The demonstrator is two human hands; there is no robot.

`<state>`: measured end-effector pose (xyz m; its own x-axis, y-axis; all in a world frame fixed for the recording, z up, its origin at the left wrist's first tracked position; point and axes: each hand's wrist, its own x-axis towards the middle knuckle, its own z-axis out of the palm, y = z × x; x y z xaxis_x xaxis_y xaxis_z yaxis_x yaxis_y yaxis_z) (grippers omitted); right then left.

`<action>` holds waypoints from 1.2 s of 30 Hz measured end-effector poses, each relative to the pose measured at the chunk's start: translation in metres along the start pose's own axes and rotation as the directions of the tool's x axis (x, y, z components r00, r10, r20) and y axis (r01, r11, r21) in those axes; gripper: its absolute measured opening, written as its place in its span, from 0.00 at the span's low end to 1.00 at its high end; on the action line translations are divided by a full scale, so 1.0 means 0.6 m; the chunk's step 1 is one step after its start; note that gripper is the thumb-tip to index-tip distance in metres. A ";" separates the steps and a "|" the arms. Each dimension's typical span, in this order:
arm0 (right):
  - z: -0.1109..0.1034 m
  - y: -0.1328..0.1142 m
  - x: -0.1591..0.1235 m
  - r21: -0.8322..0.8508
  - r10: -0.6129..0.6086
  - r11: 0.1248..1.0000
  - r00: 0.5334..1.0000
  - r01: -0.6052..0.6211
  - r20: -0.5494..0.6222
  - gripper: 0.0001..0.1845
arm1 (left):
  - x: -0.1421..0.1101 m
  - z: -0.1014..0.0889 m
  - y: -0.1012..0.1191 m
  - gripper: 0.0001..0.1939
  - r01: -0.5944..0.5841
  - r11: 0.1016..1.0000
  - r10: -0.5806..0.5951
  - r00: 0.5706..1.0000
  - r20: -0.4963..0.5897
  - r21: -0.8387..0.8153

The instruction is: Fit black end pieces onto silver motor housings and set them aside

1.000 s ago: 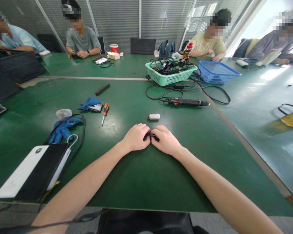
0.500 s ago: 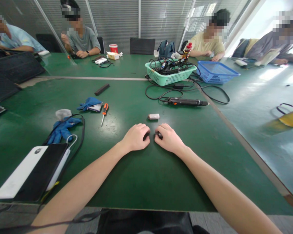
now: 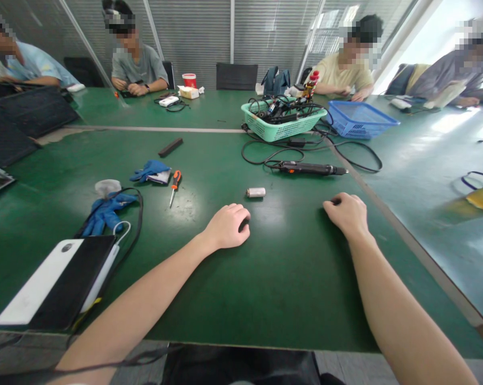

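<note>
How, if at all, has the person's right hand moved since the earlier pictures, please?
Yes, it has moved rightward: the right hand now lies below the tip end of the electric screwdriver, not its rear end.

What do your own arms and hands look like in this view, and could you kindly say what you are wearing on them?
The left hand and right hand are bare, with no gloves, and neither wrist shows a watch or band. The left forearm and right forearm are bare too, with no sleeve in view.
</note>
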<state>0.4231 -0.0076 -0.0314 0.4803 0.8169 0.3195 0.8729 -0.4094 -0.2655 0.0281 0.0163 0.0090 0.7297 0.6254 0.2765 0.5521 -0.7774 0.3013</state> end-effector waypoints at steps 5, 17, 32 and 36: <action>-0.008 0.018 0.004 -0.013 -0.006 1.000 1.000 0.006 0.015 0.17 | -0.001 -0.001 -0.001 0.06 0.004 1.000 -0.004 1.000 0.000 -0.002; -0.038 -0.017 -0.004 0.040 0.034 0.999 0.994 -0.030 -0.107 0.21 | -0.002 -0.003 -0.003 0.06 0.016 1.000 -0.016 0.999 0.030 -0.007; 0.024 -0.334 -0.027 0.438 -0.745 0.607 0.667 0.663 0.023 0.13 | -0.001 -0.009 -0.001 0.04 0.063 0.998 -0.063 0.998 -0.020 0.018; 0.019 -0.320 -0.044 0.483 -0.752 0.581 0.659 0.655 0.012 0.14 | 0.001 -0.005 -0.006 0.03 0.119 0.993 -0.119 0.991 -0.055 -0.001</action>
<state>0.2417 0.0538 0.0009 -0.3413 0.8510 0.3992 0.7801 0.4934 -0.3847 0.0254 0.0198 0.0108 0.6354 0.7163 0.2885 0.6349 -0.6972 0.3329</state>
